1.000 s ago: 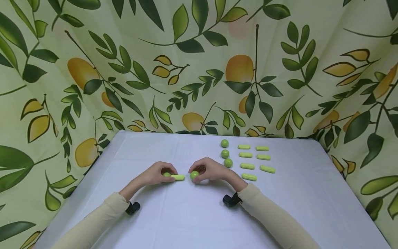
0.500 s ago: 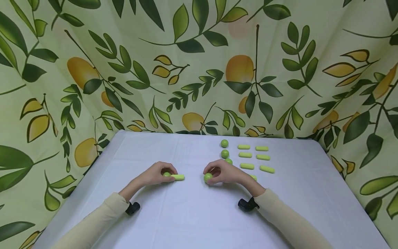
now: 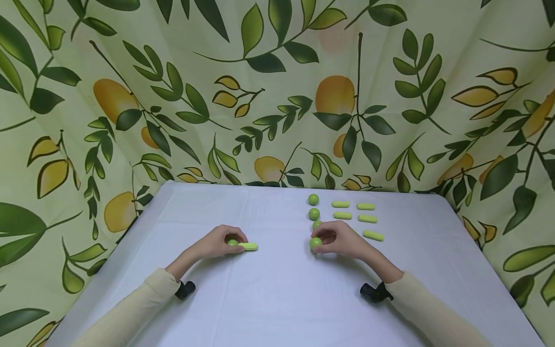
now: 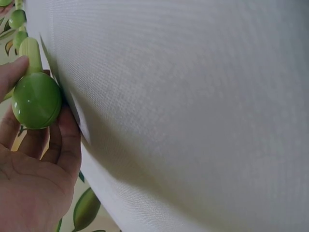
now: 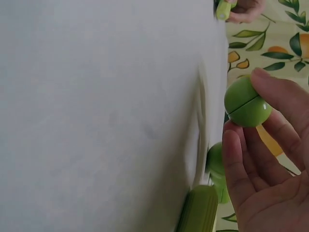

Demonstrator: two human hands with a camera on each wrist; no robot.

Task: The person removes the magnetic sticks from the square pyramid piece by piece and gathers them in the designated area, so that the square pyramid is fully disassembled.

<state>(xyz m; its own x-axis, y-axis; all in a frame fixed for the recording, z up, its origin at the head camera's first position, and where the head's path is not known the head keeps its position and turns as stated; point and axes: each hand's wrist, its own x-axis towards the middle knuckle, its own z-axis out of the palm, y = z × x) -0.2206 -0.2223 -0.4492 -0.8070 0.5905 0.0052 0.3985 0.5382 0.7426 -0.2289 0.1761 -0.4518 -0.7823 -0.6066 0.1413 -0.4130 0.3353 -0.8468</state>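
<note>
My left hand (image 3: 218,241) pinches a shiny green ball (image 4: 37,101) and a ribbed light-green stick (image 3: 249,246), which meet end to end. In the left wrist view the thumb lies along the stick, and I cannot tell whether the two pieces are joined. Farther right, my right hand (image 3: 344,239) holds another green ball (image 5: 247,102) between thumb and fingers; a thin seam runs round it. Just behind that hand stands a column of loose green balls (image 3: 314,214), the nearest partly covered by the fingers.
Two columns of light-green sticks (image 3: 367,219) lie right of the balls, some hidden by my right hand. A white cloth (image 3: 269,294) covers the table. Behind it hangs a leaf-and-fruit patterned curtain (image 3: 277,111).
My right hand has moved rightward with its ball, away from the left hand and up to the column of loose balls. The left hand has stayed in place with its ball and stick.
</note>
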